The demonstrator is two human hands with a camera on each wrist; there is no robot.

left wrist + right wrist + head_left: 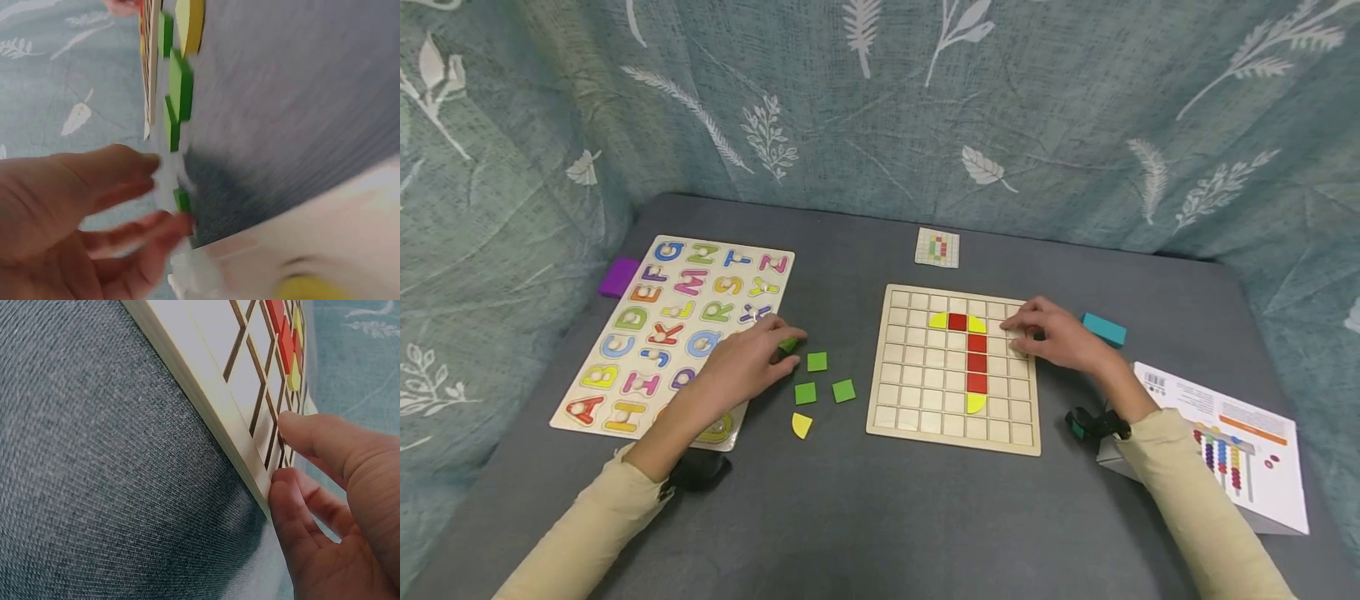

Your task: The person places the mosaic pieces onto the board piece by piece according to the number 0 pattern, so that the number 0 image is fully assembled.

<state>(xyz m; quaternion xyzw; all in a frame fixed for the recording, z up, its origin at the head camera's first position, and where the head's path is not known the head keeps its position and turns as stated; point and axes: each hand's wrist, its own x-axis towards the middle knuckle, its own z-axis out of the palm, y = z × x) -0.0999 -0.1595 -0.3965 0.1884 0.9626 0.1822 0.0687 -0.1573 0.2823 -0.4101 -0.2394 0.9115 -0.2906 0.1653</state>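
Note:
My left hand [778, 342] reaches just right of the alphabet puzzle and pinches a small green tile [788, 345]. The blurred left wrist view shows the same green tile [181, 200] between thumb and fingers of the left hand [164, 195]. Three more green tiles [817, 361] and a yellow quarter-round piece [801, 425] lie loose on the cloth. My right hand [1018, 329] rests with straight fingers on the upper right of the wooden grid board [925, 408]. That board [206, 387] holds a column of red tiles [976, 354] with yellow pieces [975, 403]. In the right wrist view, the right hand [281, 450] has its thumb at the board's edge.
A wooden alphabet puzzle [677, 333] lies at the left, a purple block [618, 277] behind it. A small pattern card [937, 247] sits behind the grid board. To the right are a teal block [1103, 329] and a printed white box [1232, 442]. Patterned cloth walls surround the grey table.

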